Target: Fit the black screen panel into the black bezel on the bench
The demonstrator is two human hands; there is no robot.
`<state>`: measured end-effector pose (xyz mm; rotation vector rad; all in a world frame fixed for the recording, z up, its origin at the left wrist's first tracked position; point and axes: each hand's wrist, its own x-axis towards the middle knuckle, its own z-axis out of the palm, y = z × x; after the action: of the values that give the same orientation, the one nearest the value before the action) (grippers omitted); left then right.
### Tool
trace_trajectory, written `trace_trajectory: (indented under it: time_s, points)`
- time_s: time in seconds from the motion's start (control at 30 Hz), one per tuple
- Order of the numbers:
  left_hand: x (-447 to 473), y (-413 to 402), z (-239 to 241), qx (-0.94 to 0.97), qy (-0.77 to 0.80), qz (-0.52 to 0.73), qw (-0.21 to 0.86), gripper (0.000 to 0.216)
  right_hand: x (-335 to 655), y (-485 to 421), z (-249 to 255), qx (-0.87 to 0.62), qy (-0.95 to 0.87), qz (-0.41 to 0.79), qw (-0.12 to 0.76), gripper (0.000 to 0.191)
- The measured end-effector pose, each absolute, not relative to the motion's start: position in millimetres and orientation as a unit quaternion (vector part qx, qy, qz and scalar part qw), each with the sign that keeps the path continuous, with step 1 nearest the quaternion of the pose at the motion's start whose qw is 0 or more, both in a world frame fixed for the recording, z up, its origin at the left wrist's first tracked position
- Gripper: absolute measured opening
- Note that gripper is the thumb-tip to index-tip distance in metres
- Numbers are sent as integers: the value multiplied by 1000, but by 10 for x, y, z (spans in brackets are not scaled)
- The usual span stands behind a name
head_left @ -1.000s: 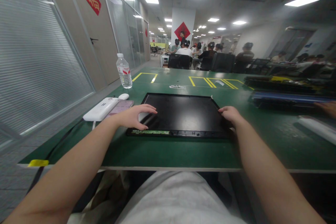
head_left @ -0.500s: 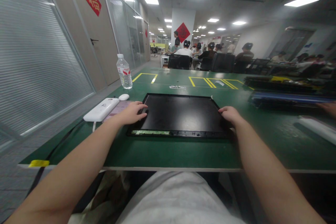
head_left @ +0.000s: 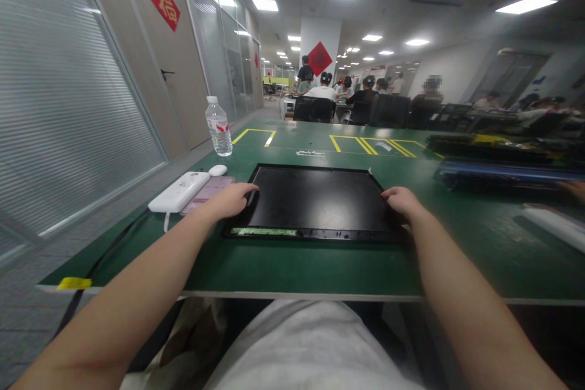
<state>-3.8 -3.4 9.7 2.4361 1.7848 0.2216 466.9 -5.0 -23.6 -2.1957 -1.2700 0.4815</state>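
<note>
A black flat display panel [head_left: 320, 198] lies in front of me on the green table [head_left: 292, 268], its dark face up. Along its near edge runs a frame strip with a green circuit board [head_left: 264, 232] at the left part. My left hand [head_left: 235, 200] grips the panel's left edge, thumb on top and the other fingers mostly hidden. On the opposite edge, my right hand [head_left: 403, 201] pinches the frame between thumb and fingers, with some fingertips out of sight beneath it.
Left of the panel lie a white power strip [head_left: 179, 192], a phone [head_left: 209, 192] and a white mouse [head_left: 218, 170]; a water bottle [head_left: 219, 128] stands behind. Dark panels [head_left: 498, 173] are stacked at right near another person's hand [head_left: 576, 187]. Yellow tape [head_left: 75, 283] marks the table corner.
My left hand has closed from spread fingers to a grip on the panel's left edge. My right hand keeps its hold; the panel stays in nearly the same place.
</note>
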Motion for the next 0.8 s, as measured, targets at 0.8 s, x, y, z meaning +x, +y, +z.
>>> trace_trajectory:
  time_s: [0.8]
  points:
    - [-121,75,-1,813,545,155,131,48,4679,-60,-215,-818,-486,163,260,38]
